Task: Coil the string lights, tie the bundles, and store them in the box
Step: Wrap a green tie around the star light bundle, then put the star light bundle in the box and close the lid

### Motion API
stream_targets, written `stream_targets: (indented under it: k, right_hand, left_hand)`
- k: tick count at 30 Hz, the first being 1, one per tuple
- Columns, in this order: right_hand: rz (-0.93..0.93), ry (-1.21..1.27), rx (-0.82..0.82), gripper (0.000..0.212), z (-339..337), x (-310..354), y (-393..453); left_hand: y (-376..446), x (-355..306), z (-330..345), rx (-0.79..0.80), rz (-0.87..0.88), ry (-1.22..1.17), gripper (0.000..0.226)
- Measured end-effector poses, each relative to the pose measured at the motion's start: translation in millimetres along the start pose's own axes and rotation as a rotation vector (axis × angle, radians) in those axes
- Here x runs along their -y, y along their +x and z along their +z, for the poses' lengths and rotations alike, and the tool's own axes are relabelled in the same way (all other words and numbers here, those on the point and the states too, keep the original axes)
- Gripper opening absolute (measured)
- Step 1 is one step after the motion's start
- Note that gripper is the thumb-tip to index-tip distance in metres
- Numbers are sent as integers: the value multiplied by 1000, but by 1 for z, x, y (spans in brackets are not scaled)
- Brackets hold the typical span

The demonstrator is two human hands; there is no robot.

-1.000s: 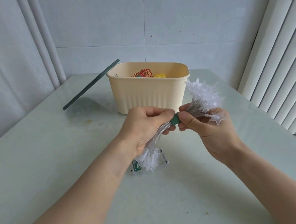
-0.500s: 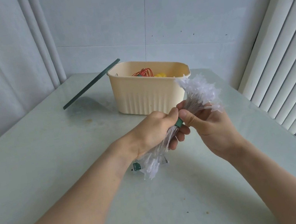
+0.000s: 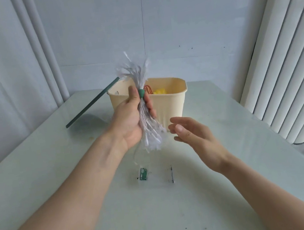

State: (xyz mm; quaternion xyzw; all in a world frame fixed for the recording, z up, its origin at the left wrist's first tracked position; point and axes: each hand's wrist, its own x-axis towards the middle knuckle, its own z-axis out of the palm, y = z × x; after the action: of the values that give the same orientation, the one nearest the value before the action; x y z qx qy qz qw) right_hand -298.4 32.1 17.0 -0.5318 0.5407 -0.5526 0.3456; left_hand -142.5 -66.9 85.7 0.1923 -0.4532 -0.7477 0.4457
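My left hand grips a coiled bundle of white star string lights, held upright in front of the box. A green tie wraps the bundle's middle. A thin clear wire runs down from the bundle to a clear battery case with a green circuit board, lying on the table. My right hand hovers just right of the bundle, fingers relaxed, holding nothing. The cream plastic box stands behind, with orange and yellow light bundles inside.
A dark green lid leans against the box's left rim, its low end on the pale table. White walls stand close behind and on the left. A white ribbed radiator runs along the right edge.
My right hand has let go of the bundle and drawn back to the right. My left hand has lifted the bundle and turned it upright in front of the box.
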Motion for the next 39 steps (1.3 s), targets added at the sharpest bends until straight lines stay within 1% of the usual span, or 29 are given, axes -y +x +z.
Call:
stream_targets:
  k: [2,4,8,10,12,13,14,15,16,17,18,19,22,24,26,27,28,30,31,33,34,35,37,38,39]
  right_hand:
    - [3,-27,39,66,1,-2,0]
    - [15,-42,70,71,4,-3,-1]
    - [38,-25,79,80,8,0,-1]
    - [70,9,90,78,11,3,1]
    - [116,-56,113,73,18,5,4]
    - [140,-136,117,66,22,7,5]
    - [156,-203,103,52,25,9,6]
    - [160,-237,58,33,24,13,9]
    - [168,-211,-4,16,21,17,11]
    - [173,-149,-65,6,17,23,15]
    - [179,-85,-105,6,12,31,19]
    - [182,-32,-122,10,8,38,22]
    - [159,-14,-156,42,14,55,32]
    - [133,-171,-221,58,26,67,43]
    - [134,-428,-245,70,39,75,57]
    - [132,-516,-243,70,44,76,64]
    - [132,-546,-247,61,49,77,71]
    - [135,-513,-287,22,52,82,82]
    - [144,-471,-308,12,50,85,85]
    - [145,-369,-311,11,42,94,90]
    - [135,-303,-278,12,38,99,90]
    - [130,-226,-203,20,36,104,90]
    - [174,-120,15,52,39,110,90]
    - [197,-143,84,63,43,112,90]
    - [207,-197,104,65,48,113,92]
  left_hand:
    - [11,-17,8,-35,10,-162,46]
    - [23,-32,18,-63,27,-218,48]
    - [44,-59,42,-101,37,-328,43]
    - [51,-68,55,-109,27,-371,41]
    - [57,-73,67,-111,37,-383,42]
    - [61,-75,70,-112,39,-384,42]
    - [64,-77,73,-115,44,-372,43]
    - [68,-80,74,-120,55,-346,44]
    - [71,-82,73,-132,66,-310,45]
    - [74,-85,71,-142,72,-282,45]
    - [77,-86,68,-157,73,-269,44]
    - [80,-87,65,-173,68,-269,44]
    - [86,-86,61,-195,51,-268,45]
    - [90,-89,65,-193,39,-312,46]
    - [92,-96,71,-180,33,-380,47]
    - [92,-100,75,-168,36,-404,47]
    - [93,-105,78,-158,43,-416,47]
    - [93,-114,82,-148,63,-421,47]
    - [93,-118,83,-148,74,-420,46]
    - [97,-127,79,-155,93,-427,44]
    - [99,-128,77,-156,95,-430,43]
    - [101,-129,75,-149,96,-430,43]
    - [103,-126,74,-129,88,-416,41]
    - [105,-123,75,-121,77,-413,40]
    - [105,-120,78,-118,66,-417,40]
